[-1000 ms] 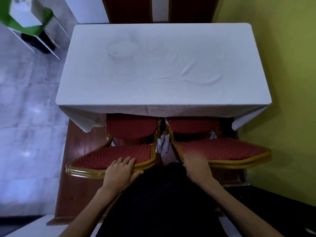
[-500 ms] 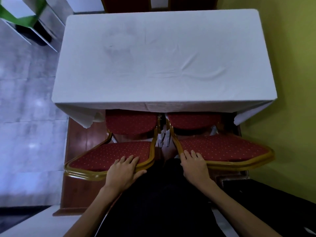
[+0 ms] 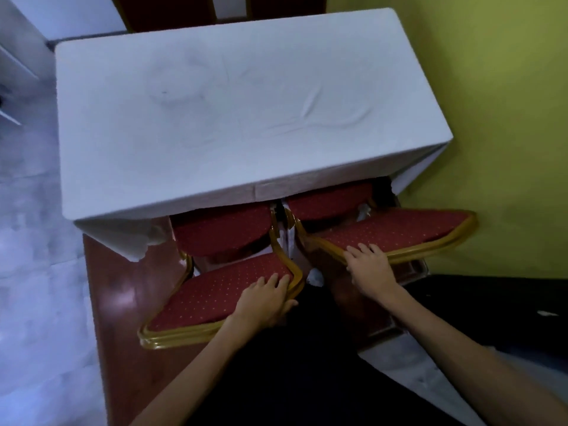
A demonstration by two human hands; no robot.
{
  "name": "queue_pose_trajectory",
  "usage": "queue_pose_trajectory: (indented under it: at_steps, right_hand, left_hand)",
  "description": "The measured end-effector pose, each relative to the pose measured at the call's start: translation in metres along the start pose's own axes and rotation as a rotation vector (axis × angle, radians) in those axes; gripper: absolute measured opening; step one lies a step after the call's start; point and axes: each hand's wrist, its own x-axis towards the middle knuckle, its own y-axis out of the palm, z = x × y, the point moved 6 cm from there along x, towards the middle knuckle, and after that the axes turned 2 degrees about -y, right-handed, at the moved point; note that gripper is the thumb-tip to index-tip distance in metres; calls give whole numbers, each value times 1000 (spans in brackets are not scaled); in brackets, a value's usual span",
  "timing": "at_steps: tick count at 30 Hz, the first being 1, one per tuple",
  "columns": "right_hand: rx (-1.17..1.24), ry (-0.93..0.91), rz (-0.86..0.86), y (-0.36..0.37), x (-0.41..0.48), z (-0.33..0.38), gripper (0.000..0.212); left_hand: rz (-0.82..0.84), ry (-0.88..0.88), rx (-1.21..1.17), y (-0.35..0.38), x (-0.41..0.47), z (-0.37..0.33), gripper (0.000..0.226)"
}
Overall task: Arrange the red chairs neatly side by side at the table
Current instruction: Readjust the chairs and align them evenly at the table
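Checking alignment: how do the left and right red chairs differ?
Left red chair shows more seat beyond the white tablecloth than right red chair. Right red chair stands beside the yellow wall; left red chair sits at the open side. Shared: dotted red upholstery, gold frames, left hand and right hand on their backrests.

The tablecloth (image 3: 246, 118) hides both red chairs' (image 3: 221, 229) seat fronts, and far chairs (image 3: 172, 10), perhaps two, are cropped.

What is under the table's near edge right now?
The seats of the left chair and the right chair reach under the tablecloth. Their front parts and the table legs are covered.
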Motion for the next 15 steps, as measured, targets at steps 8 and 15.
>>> queue_pose_trajectory:
  at_steps: [8,15]
  right_hand:
    - [131,402,-41,-19,-43,18,58]
    - [262,516,-66,-27,-67,21,67]
  left_hand:
    - [13,238,67,-9,-19,9,65]
    - [34,281,97,-17,-28,5,68]
